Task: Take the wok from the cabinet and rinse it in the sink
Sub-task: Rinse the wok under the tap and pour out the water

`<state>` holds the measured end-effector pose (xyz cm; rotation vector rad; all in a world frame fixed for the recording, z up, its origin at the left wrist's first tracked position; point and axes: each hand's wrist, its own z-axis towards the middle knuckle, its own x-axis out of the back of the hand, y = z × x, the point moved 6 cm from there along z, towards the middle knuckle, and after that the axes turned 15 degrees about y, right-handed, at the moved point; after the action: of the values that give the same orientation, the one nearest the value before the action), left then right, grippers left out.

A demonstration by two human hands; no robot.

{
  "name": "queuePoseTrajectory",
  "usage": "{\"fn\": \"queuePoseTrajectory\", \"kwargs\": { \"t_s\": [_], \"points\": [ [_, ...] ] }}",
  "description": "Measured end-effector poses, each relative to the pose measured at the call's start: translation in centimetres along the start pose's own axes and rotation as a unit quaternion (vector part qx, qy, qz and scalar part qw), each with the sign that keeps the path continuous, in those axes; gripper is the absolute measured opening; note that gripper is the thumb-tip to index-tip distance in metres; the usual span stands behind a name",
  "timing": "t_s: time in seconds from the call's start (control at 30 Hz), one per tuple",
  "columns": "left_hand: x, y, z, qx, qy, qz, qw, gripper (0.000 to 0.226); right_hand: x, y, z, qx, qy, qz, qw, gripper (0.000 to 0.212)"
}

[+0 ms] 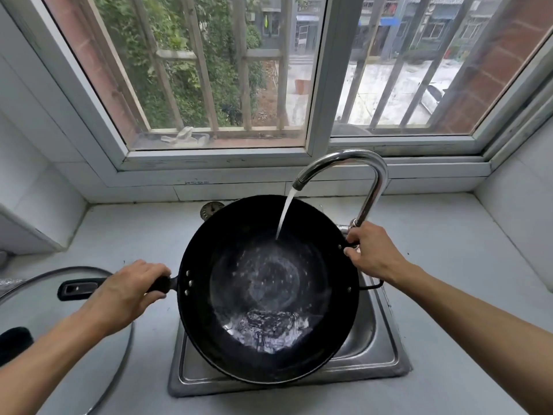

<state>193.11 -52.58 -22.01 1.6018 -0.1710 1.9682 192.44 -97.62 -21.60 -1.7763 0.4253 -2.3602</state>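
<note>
We held the wok (269,289) over the sink (386,348) — left hand (128,292) gripping its handle, right hand (371,253) curled round its side loop — tap (353,175) water running in.

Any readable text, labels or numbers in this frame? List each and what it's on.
Nothing legible.
Dark marks on the tile below the window frame: too small and blurred to read.
Lid handle left of the wok: a small pale mark, not readable.
Shop fronts outside the window: blurred, no sign readable.
Faucet and sink: no marking visible.
</note>
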Motion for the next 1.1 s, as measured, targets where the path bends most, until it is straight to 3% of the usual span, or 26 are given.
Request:
{"fn": "queuePoseTrajectory", "kwargs": {
  "t_s": [0.33,0.8,1.1],
  "points": [
    [-4.4,-2.0,-1.5,0.012,-0.076,-0.010,0.997,0.032,-4.4,1.7,-2.7,-0.029,-0.078,-0.018,0.996,0.014],
    [-6.0,-2.6,-1.0,0.059,-0.090,-0.009,0.994,0.025,-6.6,2.3,-3.1,-0.059,-0.087,0.000,0.994,0.019],
    [-6.4,-2.3,-0.6,0.047,-0.118,0.016,0.992,0.024,-7.2,2.7,-3.2,-0.054,-0.096,-0.003,0.994,0.022]
  ]
}}
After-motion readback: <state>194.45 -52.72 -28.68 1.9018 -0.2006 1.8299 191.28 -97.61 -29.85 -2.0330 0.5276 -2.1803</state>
